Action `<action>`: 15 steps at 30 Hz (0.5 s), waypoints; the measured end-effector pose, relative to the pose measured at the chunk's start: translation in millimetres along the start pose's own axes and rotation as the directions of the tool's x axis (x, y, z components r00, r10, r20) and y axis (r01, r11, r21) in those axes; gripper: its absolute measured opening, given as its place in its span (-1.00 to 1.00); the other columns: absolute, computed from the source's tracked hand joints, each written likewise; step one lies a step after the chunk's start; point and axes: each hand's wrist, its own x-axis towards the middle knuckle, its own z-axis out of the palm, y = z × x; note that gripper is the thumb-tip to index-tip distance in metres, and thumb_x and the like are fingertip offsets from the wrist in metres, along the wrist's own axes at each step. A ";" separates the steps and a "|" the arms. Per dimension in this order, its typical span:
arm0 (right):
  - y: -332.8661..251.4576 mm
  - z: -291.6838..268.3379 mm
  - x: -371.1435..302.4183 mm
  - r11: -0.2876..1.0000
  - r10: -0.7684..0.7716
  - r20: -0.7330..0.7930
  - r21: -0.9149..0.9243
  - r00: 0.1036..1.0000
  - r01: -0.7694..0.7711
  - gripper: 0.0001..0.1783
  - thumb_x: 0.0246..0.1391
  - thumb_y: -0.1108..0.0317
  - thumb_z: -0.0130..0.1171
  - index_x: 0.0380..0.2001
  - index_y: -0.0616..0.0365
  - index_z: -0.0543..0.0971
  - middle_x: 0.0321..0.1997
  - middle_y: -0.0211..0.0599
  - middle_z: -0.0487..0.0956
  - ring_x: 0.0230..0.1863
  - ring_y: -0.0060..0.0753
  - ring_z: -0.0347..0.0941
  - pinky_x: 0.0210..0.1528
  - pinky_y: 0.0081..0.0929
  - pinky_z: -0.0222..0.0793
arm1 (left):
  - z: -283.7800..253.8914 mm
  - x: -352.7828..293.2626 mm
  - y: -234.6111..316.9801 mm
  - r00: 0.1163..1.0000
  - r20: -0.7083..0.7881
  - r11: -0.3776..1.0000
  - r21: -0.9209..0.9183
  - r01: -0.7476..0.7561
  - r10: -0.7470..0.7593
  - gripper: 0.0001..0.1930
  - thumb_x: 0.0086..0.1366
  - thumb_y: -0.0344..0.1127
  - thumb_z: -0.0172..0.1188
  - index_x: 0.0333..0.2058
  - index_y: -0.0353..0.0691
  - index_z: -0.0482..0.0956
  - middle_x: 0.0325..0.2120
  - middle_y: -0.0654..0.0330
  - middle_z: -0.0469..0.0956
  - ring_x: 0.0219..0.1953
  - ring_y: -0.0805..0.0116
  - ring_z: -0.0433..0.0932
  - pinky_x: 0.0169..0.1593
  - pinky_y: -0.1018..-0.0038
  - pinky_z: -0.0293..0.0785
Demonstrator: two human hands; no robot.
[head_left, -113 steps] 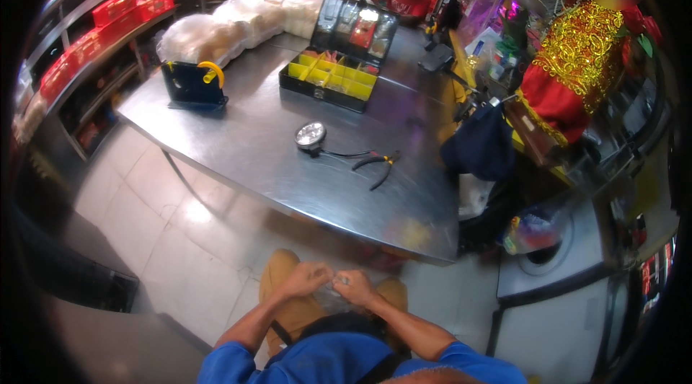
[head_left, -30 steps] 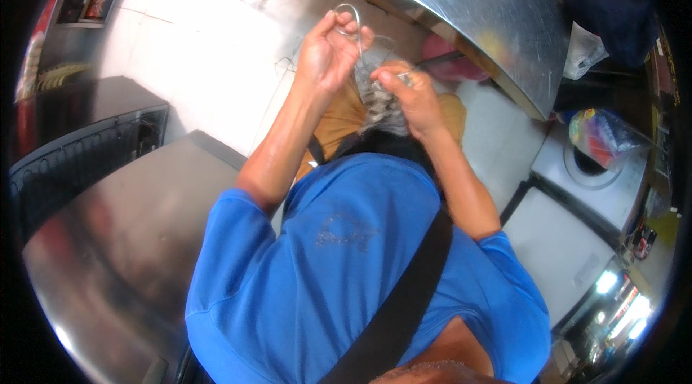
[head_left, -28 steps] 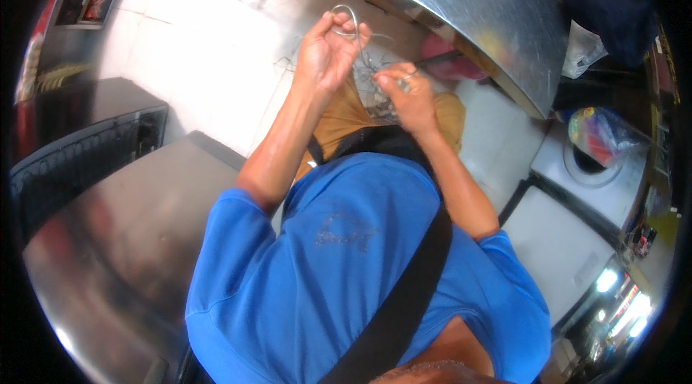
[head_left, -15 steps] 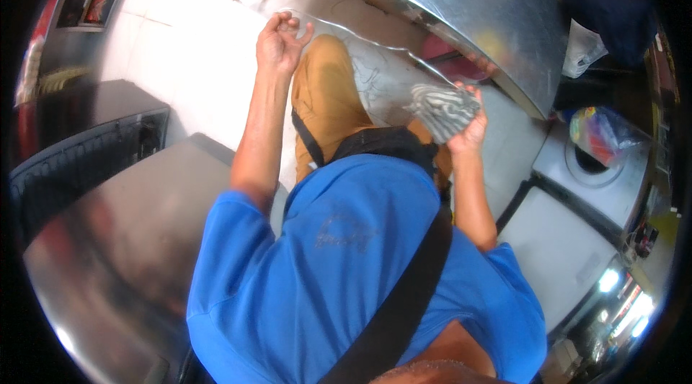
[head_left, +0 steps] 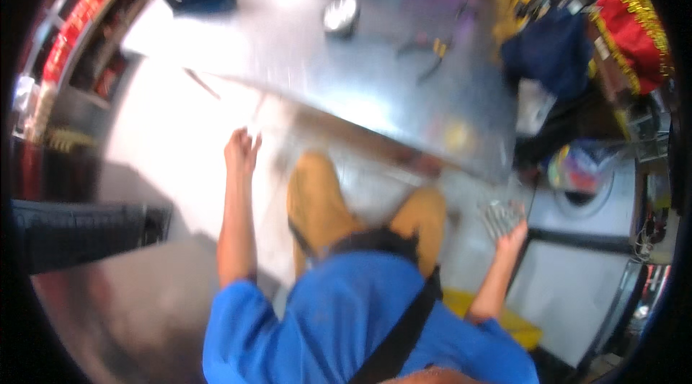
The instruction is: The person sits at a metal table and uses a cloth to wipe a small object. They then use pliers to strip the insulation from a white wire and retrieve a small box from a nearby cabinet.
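My left hand (head_left: 242, 150) is raised beyond my left knee, short of the metal table's near edge. Its fingers are bent together; a pale smear shows at the tips, too blurred to name. Out to the right, past my right knee, my right hand (head_left: 512, 234) grips a grey-and-white striped cloth (head_left: 496, 218), bunched up and blurred by motion. Beyond both hands lies the shiny metal table (head_left: 288, 59). A dark rounded object with a bright silvery top (head_left: 341, 15) rests on it, with a black-and-yellow hand tool (head_left: 437, 56) farther right.
A white appliance (head_left: 613, 212) with a round opening stands at the right, a colourful plastic bag (head_left: 577, 168) on top. Dark blue cloth (head_left: 551, 52) hangs by the table's right end. At lower left is a brownish shiny surface (head_left: 130, 297). Something yellow (head_left: 515, 323) lies under my right forearm.
The view has tipped up, showing more of the tabletop. My hands have spread apart, the right one carrying the striped cloth outward. A thin shiny strand seen between them is no longer distinct.
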 end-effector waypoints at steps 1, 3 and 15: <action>-16.1 -24.5 16.7 0.999 0.021 -0.005 0.040 1.000 -0.021 -0.45 0.25 -0.02 -0.03 0.17 0.07 0.37 0.22 0.05 0.38 0.21 0.33 0.29 0.18 0.48 0.18 | -3.5 9.1 7.0 1.000 0.005 0.999 -0.016 -0.029 0.029 -0.93 0.29 -0.46 0.06 -0.33 -0.34 0.48 -0.55 0.28 0.28 -0.54 0.50 0.24 0.09 0.11 0.47; -27.6 -51.5 30.0 0.999 -0.022 -0.045 -0.036 0.999 0.020 -0.50 0.25 -0.02 -0.03 0.09 0.08 0.44 0.11 0.02 0.46 0.05 0.25 0.42 0.08 0.35 0.33 | -11.8 33.3 26.5 0.999 -0.011 0.997 0.058 -0.045 0.046 -0.88 0.25 -0.43 0.11 -0.26 -0.33 0.46 -0.32 0.19 0.39 -0.26 0.32 0.36 0.08 0.07 0.45; 25.2 -89.7 112.5 0.930 0.174 0.098 -0.344 0.980 -0.130 -0.72 0.15 0.32 0.23 -0.14 0.26 0.52 -0.17 -0.15 0.57 -0.13 -0.15 0.52 -0.11 -0.16 0.49 | 57.9 -52.5 -101.5 0.634 0.772 0.265 0.621 -0.737 -0.044 -0.73 0.37 -0.13 0.07 -0.25 -0.23 0.55 -0.34 0.05 0.58 -0.27 0.08 0.56 -0.13 0.25 0.47</action>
